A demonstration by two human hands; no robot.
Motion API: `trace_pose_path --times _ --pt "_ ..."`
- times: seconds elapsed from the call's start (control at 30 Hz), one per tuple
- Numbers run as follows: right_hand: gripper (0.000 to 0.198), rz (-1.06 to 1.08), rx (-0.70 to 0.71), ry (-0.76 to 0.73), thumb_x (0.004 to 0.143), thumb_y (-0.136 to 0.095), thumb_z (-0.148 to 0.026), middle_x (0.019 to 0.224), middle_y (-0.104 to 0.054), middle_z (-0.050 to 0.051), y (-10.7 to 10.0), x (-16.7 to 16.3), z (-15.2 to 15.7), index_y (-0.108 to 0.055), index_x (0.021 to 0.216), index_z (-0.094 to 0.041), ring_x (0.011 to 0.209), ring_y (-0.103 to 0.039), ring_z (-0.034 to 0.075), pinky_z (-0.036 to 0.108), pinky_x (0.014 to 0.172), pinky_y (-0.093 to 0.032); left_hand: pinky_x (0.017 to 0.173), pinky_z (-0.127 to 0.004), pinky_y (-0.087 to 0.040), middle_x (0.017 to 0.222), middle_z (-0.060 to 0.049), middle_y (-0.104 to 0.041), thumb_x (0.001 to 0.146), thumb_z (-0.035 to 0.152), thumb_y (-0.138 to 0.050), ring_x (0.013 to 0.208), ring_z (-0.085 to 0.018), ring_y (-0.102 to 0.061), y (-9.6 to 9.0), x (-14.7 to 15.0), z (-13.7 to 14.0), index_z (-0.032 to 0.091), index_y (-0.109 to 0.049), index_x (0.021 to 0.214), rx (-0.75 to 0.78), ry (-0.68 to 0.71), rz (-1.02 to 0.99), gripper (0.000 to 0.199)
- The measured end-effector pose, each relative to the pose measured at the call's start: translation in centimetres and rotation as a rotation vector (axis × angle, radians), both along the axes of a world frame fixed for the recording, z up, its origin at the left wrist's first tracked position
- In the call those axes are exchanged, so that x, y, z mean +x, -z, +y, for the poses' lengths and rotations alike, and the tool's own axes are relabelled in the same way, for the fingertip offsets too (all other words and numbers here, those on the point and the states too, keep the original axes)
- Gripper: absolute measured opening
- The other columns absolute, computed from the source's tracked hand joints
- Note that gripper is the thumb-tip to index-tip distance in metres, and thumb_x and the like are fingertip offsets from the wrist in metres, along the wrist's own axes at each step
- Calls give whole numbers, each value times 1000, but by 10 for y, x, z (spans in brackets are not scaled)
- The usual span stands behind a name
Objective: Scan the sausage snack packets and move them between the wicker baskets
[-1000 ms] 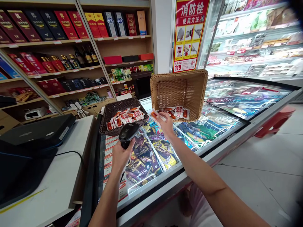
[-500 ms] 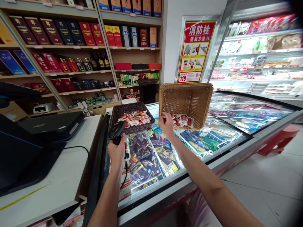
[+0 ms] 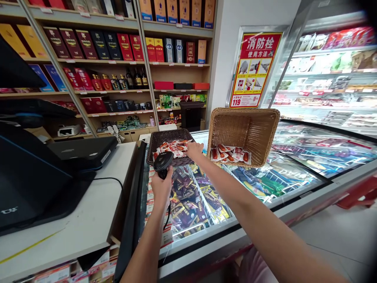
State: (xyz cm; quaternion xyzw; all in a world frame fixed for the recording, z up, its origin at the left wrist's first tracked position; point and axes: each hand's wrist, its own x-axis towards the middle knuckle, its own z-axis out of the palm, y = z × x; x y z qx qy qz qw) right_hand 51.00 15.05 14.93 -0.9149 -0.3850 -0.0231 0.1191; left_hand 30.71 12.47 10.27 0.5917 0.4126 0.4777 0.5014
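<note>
My left hand is closed around the handle of a black handheld barcode scanner, its head pointing up and away from me. My right hand is at the right side of a dark brown woven basket, fingers drawn together against the wrapped sausages inside. Its fingertips are hidden, so what they grip does not show. Right of that hand, a tan wicker basket is tilted with its opening toward me. Several wrapped sausages lie along its lower side.
Both baskets rest on the glass top of a freezer chest full of packaged goods. To the left, a white counter carries a black terminal and a flat black device. Shelves of boxes stand behind.
My right hand has moved left from the tan basket's edge to the dark basket. The view has shifted left. My left hand still holds the scanner.
</note>
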Motion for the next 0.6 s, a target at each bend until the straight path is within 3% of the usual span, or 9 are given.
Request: trace_pose_path --times 0.17,0.27,0.37,0.5,0.6 --pt "30 71 373 20 102 -51 -28 104 -76 16 10 9 -30 -62 127 -14 98 -73 28 37 86 -50 42 -23 -33 47 3 -54 72 56 -75 41 -14 -50 -7 1 -6 20 -58 76 -10 5 12 40" --pt "39 310 720 -92 105 -41 -47 85 -74 7 22 18 -62 -58 128 -19 76 -72 24 33 69 -53 43 -24 -34 48 2 -55 71 58 -76 42 -14 -50 -7 1 -7 20 -57 75 -6 31 4 42" --pt "54 561 1005 -205 96 -47 -68 77 -70 1 44 25 -95 -56 123 -22 65 -69 21 30 59 -54 44 -24 -34 48 3 -54 71 61 -75 43 -13 -50 -3 3 -9 21 -56 75 -4 75 13 45" --pt "63 631 1131 -192 88 -52 -78 75 -67 0 74 30 -126 -56 120 -24 63 -67 21 30 54 -53 46 -25 -35 50 2 -56 74 65 -73 44 -14 -51 4 6 -13 20 -58 76 50 187 101 47" --pt "64 656 1154 -141 87 -51 -79 72 -65 -1 84 30 -136 -56 119 -24 60 -64 20 29 52 -50 47 -26 -38 51 1 -58 74 68 -72 46 -16 -54 9 7 -16 20 -60 75 139 248 221 49"
